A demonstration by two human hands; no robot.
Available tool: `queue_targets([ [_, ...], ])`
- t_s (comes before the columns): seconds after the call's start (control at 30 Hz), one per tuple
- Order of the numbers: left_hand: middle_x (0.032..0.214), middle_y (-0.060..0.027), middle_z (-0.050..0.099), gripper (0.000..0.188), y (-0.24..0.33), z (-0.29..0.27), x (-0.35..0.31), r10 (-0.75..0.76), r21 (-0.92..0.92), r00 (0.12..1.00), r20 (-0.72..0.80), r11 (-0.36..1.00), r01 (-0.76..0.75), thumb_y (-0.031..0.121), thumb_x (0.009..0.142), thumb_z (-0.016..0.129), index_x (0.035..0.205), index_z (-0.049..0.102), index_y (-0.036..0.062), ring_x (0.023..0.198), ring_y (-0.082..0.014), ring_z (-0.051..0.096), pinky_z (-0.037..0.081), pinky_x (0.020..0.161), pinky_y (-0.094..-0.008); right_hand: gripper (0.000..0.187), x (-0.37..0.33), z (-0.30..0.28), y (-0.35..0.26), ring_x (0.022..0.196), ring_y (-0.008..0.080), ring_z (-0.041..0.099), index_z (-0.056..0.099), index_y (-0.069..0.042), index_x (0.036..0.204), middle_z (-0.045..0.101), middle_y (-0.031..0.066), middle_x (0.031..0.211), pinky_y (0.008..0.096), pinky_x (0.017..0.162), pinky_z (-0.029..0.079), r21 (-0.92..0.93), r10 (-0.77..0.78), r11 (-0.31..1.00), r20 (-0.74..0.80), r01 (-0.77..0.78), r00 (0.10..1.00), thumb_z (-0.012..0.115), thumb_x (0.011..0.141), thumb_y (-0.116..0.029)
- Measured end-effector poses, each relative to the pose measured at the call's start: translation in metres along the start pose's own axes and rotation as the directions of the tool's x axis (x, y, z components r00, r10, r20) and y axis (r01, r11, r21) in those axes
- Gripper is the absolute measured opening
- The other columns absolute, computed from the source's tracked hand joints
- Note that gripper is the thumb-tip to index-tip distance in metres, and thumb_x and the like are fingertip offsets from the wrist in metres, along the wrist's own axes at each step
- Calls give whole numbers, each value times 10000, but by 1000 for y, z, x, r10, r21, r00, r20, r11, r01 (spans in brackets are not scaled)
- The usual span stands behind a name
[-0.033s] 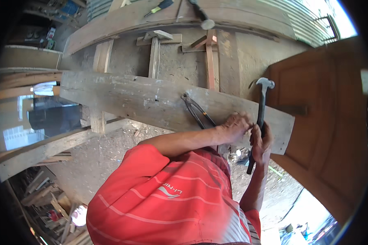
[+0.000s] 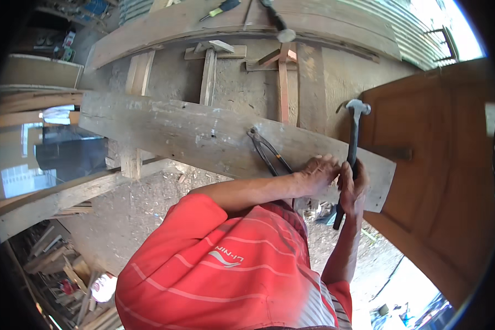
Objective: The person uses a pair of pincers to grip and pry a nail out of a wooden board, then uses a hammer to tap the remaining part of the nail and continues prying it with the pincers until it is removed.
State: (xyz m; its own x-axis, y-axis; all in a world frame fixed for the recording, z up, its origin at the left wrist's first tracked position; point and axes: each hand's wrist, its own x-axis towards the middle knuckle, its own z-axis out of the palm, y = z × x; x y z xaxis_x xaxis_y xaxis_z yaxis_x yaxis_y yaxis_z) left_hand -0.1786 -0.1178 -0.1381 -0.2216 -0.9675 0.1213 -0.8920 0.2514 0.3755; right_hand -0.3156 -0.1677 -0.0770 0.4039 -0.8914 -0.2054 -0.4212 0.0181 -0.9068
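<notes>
The claw hammer (image 2: 353,137) has gone up a little, and the whole view has shifted a bit. Nearest is a red shirt (image 2: 214,275) with white stripes and letters. The right hand's (image 2: 353,187) grip is wrapped around the hammer's handle. The left hand (image 2: 318,175) is just beside it; I can't tell if its grip holds anything. Pincers (image 2: 257,137) lie on the desk (image 2: 165,129). Farther off are a screwdriver (image 2: 224,7) and another hammer (image 2: 276,21).
</notes>
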Motion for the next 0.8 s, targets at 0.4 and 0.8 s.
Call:
queue_targets([
  [0.4, 902, -107, 640, 205, -56, -55, -60, -75, -490, 975, -209, 871, -38, 246, 873, 745, 917, 671, 60, 855, -322, 676, 578, 763, -428, 396, 307, 108, -96, 719, 238, 714, 642, -4, 1245, 704, 172, 842, 394, 684, 548, -426, -202, 879, 75, 214, 977, 640, 963, -282],
  [0.8, 961, -111, 692, 158, -213, -157, -190, -734, -600, 652, -189, 612, 515, 114, 942, 729, 1063, 702, 17, 858, -209, 693, 557, 735, -330, 510, 323, 162, -114, 979, 359, 691, 555, 2, 1396, 675, 279, 1113, 456, 819, 539, -819, -541, 446, 75, 361, 838, 670, 955, -227],
])
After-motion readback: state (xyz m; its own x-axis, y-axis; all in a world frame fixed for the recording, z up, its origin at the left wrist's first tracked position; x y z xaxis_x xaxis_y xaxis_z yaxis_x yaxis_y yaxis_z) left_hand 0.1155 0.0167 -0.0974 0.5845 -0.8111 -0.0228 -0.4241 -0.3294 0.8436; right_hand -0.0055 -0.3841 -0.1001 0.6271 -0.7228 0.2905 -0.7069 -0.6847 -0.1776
